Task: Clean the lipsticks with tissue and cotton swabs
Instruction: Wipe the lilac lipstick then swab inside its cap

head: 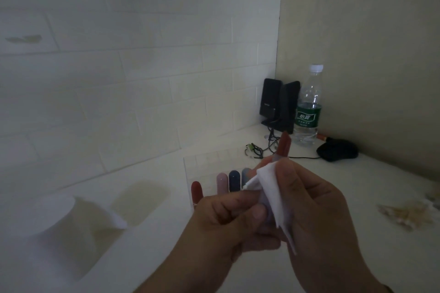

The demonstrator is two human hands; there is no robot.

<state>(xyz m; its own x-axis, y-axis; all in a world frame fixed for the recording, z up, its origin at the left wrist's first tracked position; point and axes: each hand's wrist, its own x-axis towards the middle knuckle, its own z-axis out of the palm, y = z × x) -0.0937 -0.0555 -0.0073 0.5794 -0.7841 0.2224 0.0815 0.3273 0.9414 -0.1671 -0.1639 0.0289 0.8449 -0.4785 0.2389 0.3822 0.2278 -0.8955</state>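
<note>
Head view: our red lipstick [284,144], bullet bare and tilted, rises before the water bottle [308,107]; our right hand [316,216] pinches white tissue [271,194] round its base, our left hand [226,223] gripping below.

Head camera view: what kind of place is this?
Probably a desk in a home room: small black speakers, a computer mouse and a water bottle sit in the wall corner.
</note>
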